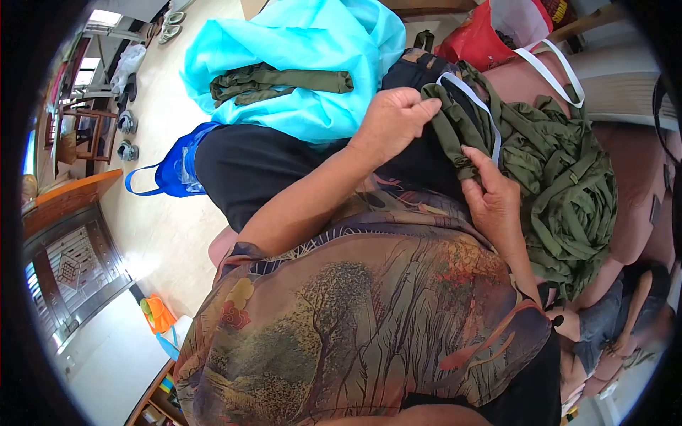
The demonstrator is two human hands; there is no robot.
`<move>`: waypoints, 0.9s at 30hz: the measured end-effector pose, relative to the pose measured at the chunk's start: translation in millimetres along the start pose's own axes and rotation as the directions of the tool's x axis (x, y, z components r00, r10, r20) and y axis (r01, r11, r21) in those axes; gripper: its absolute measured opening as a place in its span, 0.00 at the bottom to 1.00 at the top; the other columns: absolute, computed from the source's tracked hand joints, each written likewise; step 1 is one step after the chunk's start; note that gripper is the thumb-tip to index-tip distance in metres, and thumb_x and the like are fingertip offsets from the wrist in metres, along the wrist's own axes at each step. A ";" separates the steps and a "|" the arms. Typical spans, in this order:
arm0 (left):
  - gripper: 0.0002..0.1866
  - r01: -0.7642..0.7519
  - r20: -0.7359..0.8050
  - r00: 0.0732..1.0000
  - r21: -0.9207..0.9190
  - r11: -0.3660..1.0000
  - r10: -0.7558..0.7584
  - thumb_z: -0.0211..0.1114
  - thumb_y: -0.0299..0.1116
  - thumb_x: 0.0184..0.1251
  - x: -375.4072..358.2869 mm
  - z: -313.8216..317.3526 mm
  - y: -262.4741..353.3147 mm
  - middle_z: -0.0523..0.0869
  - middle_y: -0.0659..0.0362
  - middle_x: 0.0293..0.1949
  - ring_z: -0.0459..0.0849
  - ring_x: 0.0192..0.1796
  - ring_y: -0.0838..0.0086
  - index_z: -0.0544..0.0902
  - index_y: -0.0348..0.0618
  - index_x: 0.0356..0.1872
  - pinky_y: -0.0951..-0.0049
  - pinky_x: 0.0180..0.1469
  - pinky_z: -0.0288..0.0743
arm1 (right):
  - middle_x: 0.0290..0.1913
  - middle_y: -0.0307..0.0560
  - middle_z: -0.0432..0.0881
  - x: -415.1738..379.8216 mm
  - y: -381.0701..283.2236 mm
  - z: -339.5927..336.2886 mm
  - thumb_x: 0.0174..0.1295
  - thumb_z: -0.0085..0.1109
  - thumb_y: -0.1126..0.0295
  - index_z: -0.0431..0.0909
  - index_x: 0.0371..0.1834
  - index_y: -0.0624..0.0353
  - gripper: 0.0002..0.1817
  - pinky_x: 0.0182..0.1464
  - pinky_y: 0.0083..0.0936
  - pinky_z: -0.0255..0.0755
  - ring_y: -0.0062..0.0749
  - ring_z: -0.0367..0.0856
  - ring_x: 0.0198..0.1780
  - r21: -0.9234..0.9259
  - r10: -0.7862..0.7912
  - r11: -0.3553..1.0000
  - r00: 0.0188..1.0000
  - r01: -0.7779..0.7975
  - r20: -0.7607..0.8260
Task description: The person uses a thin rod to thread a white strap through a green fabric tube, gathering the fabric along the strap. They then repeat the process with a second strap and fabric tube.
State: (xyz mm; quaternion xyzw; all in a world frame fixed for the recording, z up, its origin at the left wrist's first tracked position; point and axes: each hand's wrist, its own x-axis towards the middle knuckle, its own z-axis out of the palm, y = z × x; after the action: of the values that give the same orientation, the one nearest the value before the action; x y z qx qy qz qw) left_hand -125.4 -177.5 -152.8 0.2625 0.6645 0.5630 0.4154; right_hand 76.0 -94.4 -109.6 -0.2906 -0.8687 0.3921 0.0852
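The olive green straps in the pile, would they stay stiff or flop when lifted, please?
Probably floppy: the olive green straps lie crumpled in loops, and one bends limply between the left hand and right hand. They could well tangle, being interwoven.

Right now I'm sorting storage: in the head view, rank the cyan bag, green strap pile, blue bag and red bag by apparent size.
1. cyan bag
2. green strap pile, nearly alike and nearer the camera, so unsure
3. blue bag
4. red bag, partly cut off
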 end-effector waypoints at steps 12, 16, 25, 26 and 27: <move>0.13 0.089 0.104 0.991 -0.077 0.993 -0.080 0.60 0.40 0.74 -18.7 5.8 4.2 0.78 0.66 0.24 0.72 0.22 0.85 0.78 0.42 0.32 0.83 0.24 0.67 | 0.49 0.54 0.86 -6.2 14.4 -1.9 0.58 0.58 0.82 0.74 0.61 0.59 0.25 0.48 0.25 0.78 0.37 0.88 0.45 0.092 -0.042 0.995 0.997 0.047 -0.058; 0.13 -0.153 -0.125 0.981 -0.031 0.988 0.148 0.59 0.42 0.75 -8.0 -5.0 -7.5 0.79 0.67 0.25 0.72 0.22 0.87 0.78 0.43 0.34 0.84 0.22 0.66 | 0.41 0.52 0.85 -6.6 11.8 -4.0 0.58 0.56 0.82 0.75 0.61 0.60 0.24 0.44 0.22 0.76 0.24 0.84 0.38 0.121 0.025 0.992 0.999 -0.021 -0.029; 0.11 0.275 0.254 0.955 -0.577 0.769 -0.151 0.62 0.37 0.73 -11.7 5.2 -3.7 0.83 0.61 0.27 0.78 0.23 0.81 0.81 0.39 0.37 0.81 0.25 0.72 | 0.42 0.38 0.79 -1.0 8.6 -4.5 0.69 0.51 0.76 0.70 0.65 0.66 0.21 0.31 0.14 0.67 0.15 0.69 0.29 0.682 0.135 0.690 0.969 -0.242 0.207; 0.11 0.273 0.281 0.951 -0.581 0.767 -0.126 0.63 0.37 0.72 -8.2 6.7 -7.1 0.83 0.60 0.27 0.78 0.23 0.81 0.80 0.39 0.35 0.81 0.25 0.73 | 0.42 0.38 0.79 -0.3 6.9 -4.3 0.69 0.51 0.76 0.70 0.65 0.66 0.21 0.31 0.14 0.67 0.15 0.70 0.29 0.700 0.143 0.667 0.966 -0.256 0.217; 0.12 0.274 0.307 0.946 -0.586 0.762 -0.104 0.63 0.37 0.71 -8.1 7.0 -9.6 0.83 0.60 0.26 0.78 0.23 0.81 0.80 0.39 0.33 0.81 0.25 0.73 | 0.42 0.38 0.78 -0.9 4.9 -3.8 0.69 0.51 0.76 0.70 0.65 0.67 0.21 0.31 0.14 0.67 0.15 0.70 0.29 0.717 0.152 0.642 0.961 -0.272 0.229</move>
State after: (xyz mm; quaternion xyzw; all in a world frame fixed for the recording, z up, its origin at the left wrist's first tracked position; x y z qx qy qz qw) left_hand -114.1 -182.5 -160.2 0.1124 0.4055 0.6663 0.6156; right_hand 80.4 -89.9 -110.6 -0.3006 -0.5972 0.7388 0.0847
